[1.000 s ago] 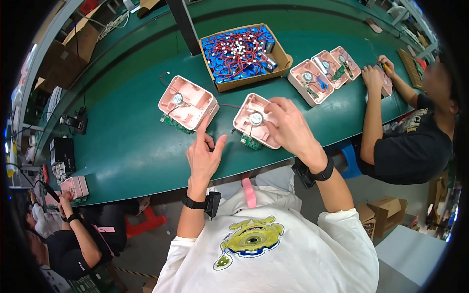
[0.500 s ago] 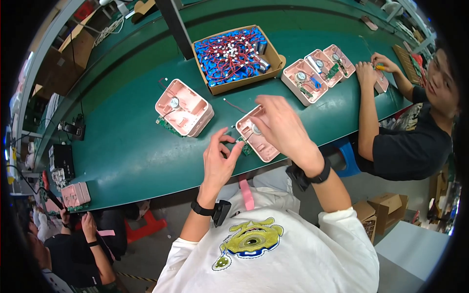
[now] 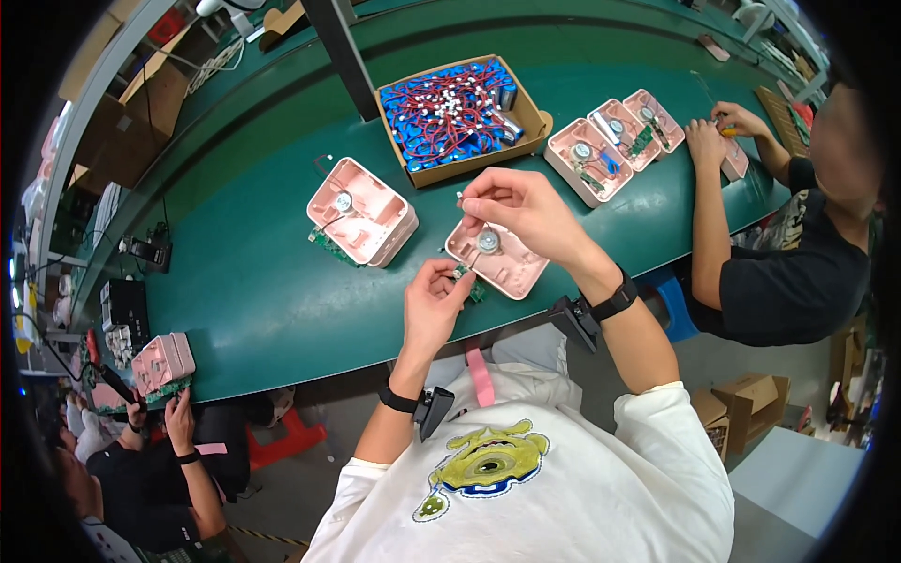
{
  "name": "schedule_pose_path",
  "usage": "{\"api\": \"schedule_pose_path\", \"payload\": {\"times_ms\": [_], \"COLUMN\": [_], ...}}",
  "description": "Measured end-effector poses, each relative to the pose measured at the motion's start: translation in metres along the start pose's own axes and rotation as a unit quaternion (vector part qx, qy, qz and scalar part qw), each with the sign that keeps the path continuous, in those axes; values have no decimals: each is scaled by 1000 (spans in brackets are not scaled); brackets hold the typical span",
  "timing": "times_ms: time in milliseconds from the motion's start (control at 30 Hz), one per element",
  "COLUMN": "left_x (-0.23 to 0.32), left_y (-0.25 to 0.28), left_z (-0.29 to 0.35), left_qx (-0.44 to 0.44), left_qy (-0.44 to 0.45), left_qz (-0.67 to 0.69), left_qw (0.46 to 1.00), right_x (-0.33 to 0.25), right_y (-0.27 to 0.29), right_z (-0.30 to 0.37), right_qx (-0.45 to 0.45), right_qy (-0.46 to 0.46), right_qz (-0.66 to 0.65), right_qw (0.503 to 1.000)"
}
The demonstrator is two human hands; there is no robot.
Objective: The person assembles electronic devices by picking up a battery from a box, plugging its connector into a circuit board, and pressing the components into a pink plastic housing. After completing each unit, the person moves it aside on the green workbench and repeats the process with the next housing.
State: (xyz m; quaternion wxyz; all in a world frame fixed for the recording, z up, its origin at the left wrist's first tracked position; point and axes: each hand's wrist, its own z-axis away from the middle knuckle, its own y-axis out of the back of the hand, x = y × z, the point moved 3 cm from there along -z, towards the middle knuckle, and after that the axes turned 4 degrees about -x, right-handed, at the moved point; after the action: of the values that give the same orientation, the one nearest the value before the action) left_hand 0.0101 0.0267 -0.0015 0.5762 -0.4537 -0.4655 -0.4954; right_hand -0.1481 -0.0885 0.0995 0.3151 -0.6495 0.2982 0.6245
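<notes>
Just in front of me, an open pink plastic housing (image 3: 514, 272) lies on the bench with a round silver speaker (image 3: 488, 241) inside. My left hand (image 3: 434, 302) is at its near left edge, thumb and fingers closed on a small green circuit board (image 3: 477, 293). Above the housing's far edge, my right hand (image 3: 527, 214) pinches a wire lead by its white connector (image 3: 460, 195). Most of that lead is hidden by the fingers. Left of them stands another open pink housing (image 3: 375, 216), with its own speaker and a green board hanging at its side.
A cardboard box (image 3: 413, 175) full of blue battery packs with red leads stands behind, beside a metal post (image 3: 340, 56). Several pink housings (image 3: 587, 159) sit to the right. A co-worker's hands (image 3: 704, 141) work at the far right; another person's hands (image 3: 178, 419) are at lower left.
My right hand has drawn back and left and now pinches the connector, which lay on the bench before. My left hand has closed on the circuit board. A person at lower left has shifted pink housings.
</notes>
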Motion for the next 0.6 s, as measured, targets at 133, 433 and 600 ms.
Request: {"api": "schedule_pose_path", "payload": {"times_ms": [133, 433, 600], "left_x": [-1, 6, 3], "left_y": [3, 3, 4], "left_z": [-1, -1, 1], "left_qx": [-1, 20, 34], "left_qy": [0, 1, -18], "left_qz": [-3, 33, 37], "left_qw": [1000, 999, 999], "right_x": [-7, -11, -8], "right_y": [1, -1, -7], "right_z": [9, 22, 23], "right_qx": [-7, -7, 5], "right_qy": [16, -33, 8], "right_qz": [-36, -64, 209], "right_qw": [999, 997, 978]}}
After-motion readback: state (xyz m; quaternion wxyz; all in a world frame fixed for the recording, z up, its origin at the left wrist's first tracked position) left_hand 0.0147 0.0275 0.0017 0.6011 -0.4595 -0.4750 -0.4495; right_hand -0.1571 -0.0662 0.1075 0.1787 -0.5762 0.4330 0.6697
